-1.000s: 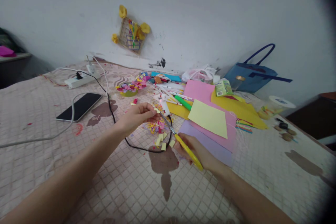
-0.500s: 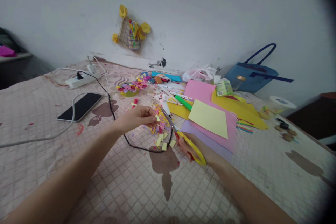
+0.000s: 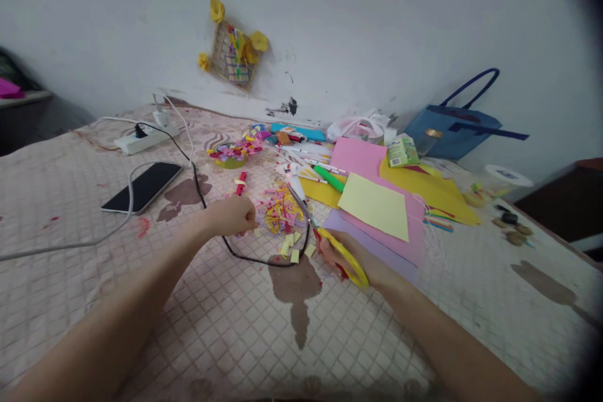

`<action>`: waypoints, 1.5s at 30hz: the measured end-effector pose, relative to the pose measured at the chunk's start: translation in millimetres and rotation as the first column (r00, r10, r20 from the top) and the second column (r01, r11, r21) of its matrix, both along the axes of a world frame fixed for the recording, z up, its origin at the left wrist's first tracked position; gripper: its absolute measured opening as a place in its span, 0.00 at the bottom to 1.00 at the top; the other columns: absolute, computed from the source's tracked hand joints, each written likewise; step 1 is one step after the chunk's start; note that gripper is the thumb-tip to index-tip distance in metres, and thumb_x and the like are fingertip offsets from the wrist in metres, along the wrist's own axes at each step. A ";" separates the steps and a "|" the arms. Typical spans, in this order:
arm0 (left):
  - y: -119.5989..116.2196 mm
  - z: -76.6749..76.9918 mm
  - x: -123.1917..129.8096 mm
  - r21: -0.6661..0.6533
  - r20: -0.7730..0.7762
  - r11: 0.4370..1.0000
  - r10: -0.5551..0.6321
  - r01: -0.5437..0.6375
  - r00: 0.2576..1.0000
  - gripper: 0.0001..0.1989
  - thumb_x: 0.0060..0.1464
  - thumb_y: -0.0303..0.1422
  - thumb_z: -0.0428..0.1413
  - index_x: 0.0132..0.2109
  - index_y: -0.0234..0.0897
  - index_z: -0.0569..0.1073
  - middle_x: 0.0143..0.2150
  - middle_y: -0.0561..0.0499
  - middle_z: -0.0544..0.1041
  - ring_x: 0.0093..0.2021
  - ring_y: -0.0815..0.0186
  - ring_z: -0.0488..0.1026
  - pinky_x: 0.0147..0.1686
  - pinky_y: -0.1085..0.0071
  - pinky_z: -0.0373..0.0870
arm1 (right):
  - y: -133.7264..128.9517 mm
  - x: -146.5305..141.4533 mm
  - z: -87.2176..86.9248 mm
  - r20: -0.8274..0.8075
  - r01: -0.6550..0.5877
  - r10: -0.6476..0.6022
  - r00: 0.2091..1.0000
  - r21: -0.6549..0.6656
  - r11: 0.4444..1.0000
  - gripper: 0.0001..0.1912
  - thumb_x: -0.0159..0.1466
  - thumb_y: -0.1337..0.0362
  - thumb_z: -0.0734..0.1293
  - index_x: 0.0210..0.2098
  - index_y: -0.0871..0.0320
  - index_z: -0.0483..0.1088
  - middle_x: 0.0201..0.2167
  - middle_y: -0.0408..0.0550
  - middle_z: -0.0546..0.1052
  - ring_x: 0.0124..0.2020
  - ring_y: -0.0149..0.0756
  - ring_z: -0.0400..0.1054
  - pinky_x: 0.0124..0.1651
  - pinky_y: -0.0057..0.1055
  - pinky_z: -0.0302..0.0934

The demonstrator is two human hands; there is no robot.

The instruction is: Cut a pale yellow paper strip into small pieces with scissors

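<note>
My left hand [image 3: 234,215] is curled low over the tablecloth, its fingertips mostly hidden. A small pale yellow paper piece [image 3: 257,232] shows right beside the fingers; whether they touch it I cannot tell. My right hand [image 3: 342,252] grips yellow-and-red-handled scissors [image 3: 325,235], the blades pointing up and left. Left of the blades lies a heap of yellow and pink paper scraps [image 3: 282,210]. Several pale yellow paper squares [image 3: 294,255] lie just below the heap. Beyond my left hand is a small red strip [image 3: 240,183] with a pale band around it.
A black cable [image 3: 254,260] loops around the scraps. At left lie a phone [image 3: 144,187] and a white power strip [image 3: 146,140]. To the right are a pale yellow sheet [image 3: 374,206], a green marker-like stick [image 3: 328,178] and a blue bag [image 3: 459,132]. A bowl of paper shapes [image 3: 230,162] stands behind.
My left hand has moved left and down, away from the scissors, where it held a small pale yellow paper piece. My right hand stays in place with the scissors.
</note>
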State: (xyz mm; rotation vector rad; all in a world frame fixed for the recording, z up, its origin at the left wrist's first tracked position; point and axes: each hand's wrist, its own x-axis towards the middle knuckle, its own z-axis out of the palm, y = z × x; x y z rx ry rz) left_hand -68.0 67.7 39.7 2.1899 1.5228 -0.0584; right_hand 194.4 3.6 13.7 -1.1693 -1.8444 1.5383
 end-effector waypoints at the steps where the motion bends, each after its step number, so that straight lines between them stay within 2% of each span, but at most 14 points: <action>1: -0.6 1.7 0.6 0.041 -0.025 0.999 0.024 -0.023 0.999 0.11 0.47 0.36 0.51 0.23 0.36 0.70 0.21 0.50 0.74 0.24 0.66 0.70 0.24 0.74 0.58 | 0.6 0.7 -1.8 0.003 0.005 -0.005 1.000 0.003 1.000 0.19 0.61 0.47 0.56 0.26 0.57 0.57 0.13 0.34 0.56 0.13 0.23 0.51 0.14 0.19 0.51; 3: -1.6 3.7 3.4 0.172 -0.033 0.983 0.075 -0.068 0.997 0.10 0.47 0.37 0.52 0.25 0.36 0.71 0.24 0.49 0.75 0.26 0.65 0.70 0.25 0.73 0.58 | 2.0 1.7 -5.5 0.011 0.030 -0.030 0.999 0.005 1.000 0.17 0.61 0.49 0.57 0.27 0.57 0.58 0.14 0.34 0.56 0.12 0.22 0.51 0.14 0.19 0.51; 6: -5.0 1.2 13.6 0.349 0.071 0.931 0.087 -0.107 0.994 0.08 0.49 0.35 0.51 0.31 0.37 0.71 0.29 0.49 0.75 0.29 0.65 0.70 0.27 0.73 0.58 | 3.5 1.5 -7.0 0.013 0.066 -0.066 0.998 0.002 0.998 0.16 0.61 0.50 0.58 0.28 0.57 0.59 0.14 0.34 0.57 0.12 0.22 0.52 0.14 0.19 0.51; 9: -14.4 -6.4 29.1 0.269 0.209 0.962 -0.107 0.048 0.972 0.07 0.50 0.35 0.51 0.31 0.36 0.70 0.28 0.51 0.74 0.28 0.68 0.69 0.26 0.74 0.58 | 3.4 -0.6 -2.7 0.018 0.076 -0.076 0.997 -0.002 0.997 0.18 0.60 0.50 0.59 0.24 0.57 0.58 0.13 0.35 0.57 0.12 0.22 0.52 0.14 0.19 0.50; 11: -23.2 -12.1 38.6 0.229 0.213 0.966 -0.173 0.123 0.962 0.09 0.50 0.37 0.51 0.30 0.37 0.70 0.27 0.52 0.74 0.26 0.68 0.68 0.24 0.74 0.57 | 3.2 -1.9 0.1 0.007 0.062 -0.062 0.998 0.002 0.998 0.20 0.60 0.48 0.59 0.22 0.57 0.57 0.13 0.35 0.56 0.11 0.22 0.51 0.13 0.19 0.50; 16: -41.3 -21.5 50.7 0.275 0.092 0.958 -0.114 0.085 0.989 0.10 0.50 0.39 0.51 0.29 0.36 0.69 0.28 0.49 0.73 0.27 0.65 0.68 0.24 0.72 0.54 | 3.5 -2.6 1.2 -0.021 0.037 -0.037 0.999 -0.002 0.999 0.21 0.59 0.46 0.58 0.22 0.57 0.56 0.12 0.34 0.55 0.11 0.22 0.50 0.13 0.19 0.50; 22: -43.5 -23.5 54.1 0.267 0.023 0.960 -0.091 0.082 0.996 0.07 0.49 0.30 0.47 0.27 0.37 0.68 0.27 0.48 0.73 0.27 0.64 0.68 0.22 0.71 0.53 | 0.0 -7.4 10.0 0.068 0.120 -0.118 0.991 -0.025 0.992 0.25 0.54 0.41 0.60 0.22 0.57 0.56 0.12 0.35 0.57 0.12 0.22 0.51 0.13 0.20 0.49; 26: -38.1 -22.2 51.9 0.247 0.039 0.965 -0.096 0.084 0.995 0.07 0.47 0.27 0.46 0.27 0.37 0.68 0.26 0.49 0.73 0.26 0.65 0.68 0.23 0.72 0.54 | -1.0 -10.3 11.8 0.089 0.150 -0.148 0.985 -0.014 0.989 0.27 0.52 0.37 0.58 0.23 0.57 0.56 0.12 0.34 0.57 0.12 0.22 0.51 0.13 0.20 0.49; 30: -35.5 -23.6 49.3 0.243 0.063 0.967 -0.089 0.071 0.994 0.08 0.49 0.29 0.46 0.27 0.37 0.68 0.26 0.49 0.73 0.26 0.66 0.68 0.24 0.72 0.56 | -1.2 -11.4 9.7 0.100 0.179 -0.177 0.979 -0.008 0.984 0.28 0.51 0.36 0.59 0.24 0.56 0.54 0.13 0.34 0.57 0.12 0.22 0.51 0.13 0.20 0.50; 34: -36.7 -25.0 50.2 0.243 0.060 0.968 -0.074 0.058 0.995 0.05 0.47 0.32 0.50 0.31 0.37 0.68 0.30 0.49 0.74 0.29 0.65 0.69 0.25 0.72 0.57 | -1.7 -11.5 9.1 0.072 0.185 -0.184 0.980 -0.016 0.983 0.29 0.50 0.35 0.59 0.23 0.56 0.53 0.13 0.33 0.56 0.12 0.22 0.50 0.13 0.21 0.50; 39: -39.0 -23.0 51.6 0.231 0.082 0.969 -0.105 0.083 0.991 0.07 0.44 0.30 0.52 0.35 0.37 0.68 0.35 0.47 0.74 0.33 0.63 0.70 0.27 0.72 0.59 | -1.4 -11.8 8.3 0.056 0.201 -0.199 0.978 -0.028 0.979 0.28 0.50 0.36 0.61 0.23 0.56 0.54 0.13 0.34 0.57 0.12 0.22 0.51 0.13 0.21 0.49; 43: -36.0 -24.0 50.3 0.220 0.129 0.974 -0.090 0.060 0.988 0.04 0.44 0.30 0.53 0.31 0.37 0.69 0.31 0.49 0.74 0.30 0.64 0.69 0.26 0.72 0.58 | -1.4 -11.6 6.9 0.062 0.217 -0.216 0.974 -0.019 0.976 0.28 0.50 0.36 0.60 0.24 0.56 0.54 0.13 0.34 0.57 0.11 0.22 0.51 0.12 0.21 0.49; 45: -32.2 -24.7 49.3 0.189 0.229 0.982 -0.075 0.031 0.971 0.03 0.44 0.31 0.53 0.29 0.37 0.68 0.28 0.51 0.72 0.28 0.65 0.69 0.25 0.72 0.58 | -1.1 -11.1 5.1 0.047 0.215 -0.213 0.976 -0.024 0.976 0.27 0.51 0.37 0.60 0.24 0.56 0.54 0.14 0.33 0.57 0.11 0.22 0.51 0.13 0.20 0.49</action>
